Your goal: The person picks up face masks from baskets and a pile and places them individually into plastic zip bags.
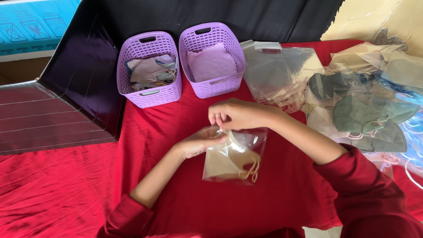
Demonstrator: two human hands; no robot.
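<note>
A clear plastic bag (240,159) lies on the red cloth (66,189) in front of me, with a beige face mask (227,164) and its ear loops inside. My left hand (198,142) holds the bag's top left edge, fingers partly under the plastic. My right hand (235,113) pinches the bag's top edge just above it. Both forearms come out of dark red sleeves.
Two purple baskets stand at the back: the left basket (132,86) holds bagged masks, the right basket (220,86) holds a pale sheet. A stack of empty clear bags (275,72) lies beside them. A heap of green and grey masks (365,114) fills the right. A dark box flap (53,114) is left.
</note>
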